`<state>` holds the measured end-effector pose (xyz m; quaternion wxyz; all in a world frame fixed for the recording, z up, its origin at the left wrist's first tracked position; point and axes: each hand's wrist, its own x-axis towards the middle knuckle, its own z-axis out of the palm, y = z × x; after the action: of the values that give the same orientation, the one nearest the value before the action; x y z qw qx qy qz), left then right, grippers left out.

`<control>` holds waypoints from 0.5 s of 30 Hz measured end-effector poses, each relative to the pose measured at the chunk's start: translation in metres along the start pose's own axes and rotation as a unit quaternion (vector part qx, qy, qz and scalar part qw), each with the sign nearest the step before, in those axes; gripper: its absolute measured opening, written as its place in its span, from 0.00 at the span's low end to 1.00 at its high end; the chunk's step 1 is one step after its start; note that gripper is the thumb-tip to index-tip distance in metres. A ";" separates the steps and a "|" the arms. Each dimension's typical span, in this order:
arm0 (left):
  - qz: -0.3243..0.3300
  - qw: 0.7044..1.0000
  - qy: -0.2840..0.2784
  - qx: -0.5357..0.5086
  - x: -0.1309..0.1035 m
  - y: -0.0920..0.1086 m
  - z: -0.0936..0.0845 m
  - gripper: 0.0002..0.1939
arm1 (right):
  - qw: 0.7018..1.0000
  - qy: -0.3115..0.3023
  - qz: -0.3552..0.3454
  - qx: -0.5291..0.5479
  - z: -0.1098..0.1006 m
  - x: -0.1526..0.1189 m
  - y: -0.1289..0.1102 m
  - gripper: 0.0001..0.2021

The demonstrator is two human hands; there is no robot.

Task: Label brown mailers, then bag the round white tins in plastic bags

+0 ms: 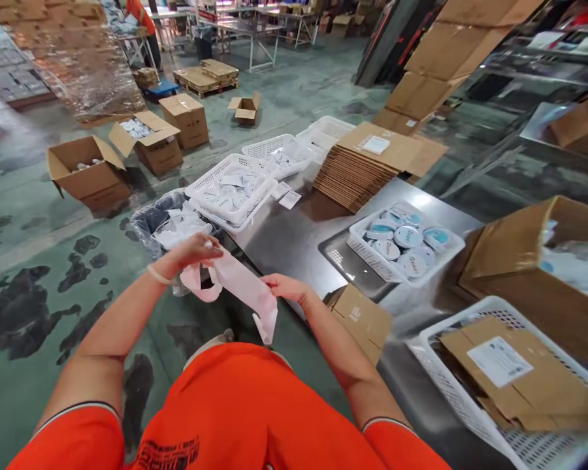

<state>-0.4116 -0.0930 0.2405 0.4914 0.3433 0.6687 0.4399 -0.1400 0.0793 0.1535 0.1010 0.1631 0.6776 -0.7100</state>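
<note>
A long pale strip, paper-like and curled at both ends, stretches between my two hands in front of my body. My left hand is closed on its upper left part, where a loop hangs down. My right hand pinches the strip's right edge, near the metal table's front edge. Just beyond my left hand stands a bin lined with clear plastic, filled with crumpled white scraps. A white basket holding flat white packets is close behind the bin.
On the table are stacked flat cartons, a basket of round white-and-blue items and a basket with folded cardboard. An open carton sits at right. Open boxes stand on the floor; another person is far back.
</note>
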 end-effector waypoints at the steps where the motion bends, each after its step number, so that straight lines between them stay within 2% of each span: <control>1: 0.001 1.000 0.011 0.003 -0.001 0.006 -0.018 0.16 | 0.997 -0.059 0.033 0.044 0.002 0.002 0.007 0.23; 2: 0.003 1.000 0.022 0.008 -0.001 0.011 -0.034 0.16 | 0.989 -0.104 0.060 0.086 0.006 0.006 0.014 0.25; 3: 0.005 0.999 0.031 0.016 0.000 0.016 -0.047 0.16 | 0.984 -0.110 0.071 0.118 0.010 0.012 0.019 0.27; 6: 0.011 0.998 0.051 0.035 0.006 0.026 -0.072 0.18 | 0.980 -0.043 0.050 0.187 0.023 0.033 0.025 0.29; 10: -0.001 0.998 0.067 0.021 0.024 0.027 -0.084 0.19 | 0.974 0.009 0.011 0.228 0.021 0.061 0.011 0.30; 15: -0.017 0.997 0.070 -0.015 0.047 0.024 -0.097 0.21 | 0.985 0.048 -0.027 0.165 -0.010 0.097 -0.022 0.27</control>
<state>-0.5170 -0.0663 0.2581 0.4562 0.2927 0.7004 0.4644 -0.2369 0.0978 0.1384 0.0214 0.1930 0.5592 -0.8060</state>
